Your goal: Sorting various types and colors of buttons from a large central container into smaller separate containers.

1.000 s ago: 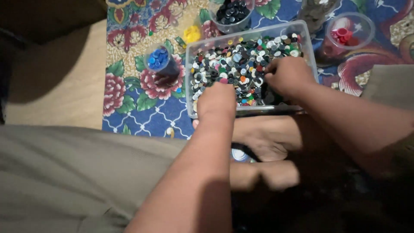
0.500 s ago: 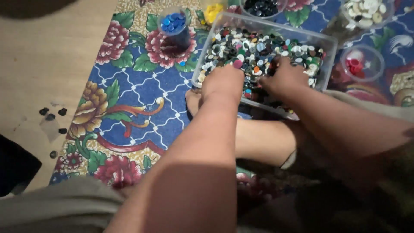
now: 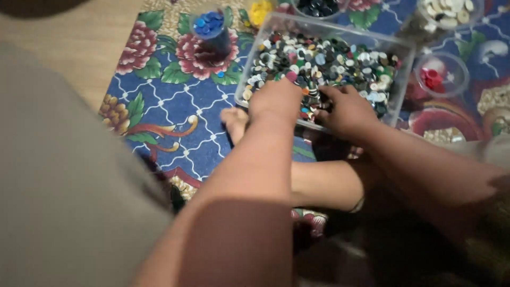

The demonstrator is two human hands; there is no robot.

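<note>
Hands first: the left hand lies knuckles-up on the near edge of the clear plastic tray, its fingers curled down into the mixed buttons; whether it pinches one cannot be told. Just to its right the right hand rests on the same near edge, fingers loosely spread and reaching into the pile, holding nothing that shows. The buttons lie directly under and beyond both sets of fingertips, filling the tray towards its far side in black, white, green, red and grey.

A bare foot pokes out just left of the left wrist, resting on the patterned mat of blue lattice and red flowers. Farther off, at the far left of the tray, stands a cup of blue buttons; beside it a patch of yellow buttons, then a container of black buttons. Right of the tray sits a clear round tub of red buttons, and beyond that a tub of pale buttons.
</note>
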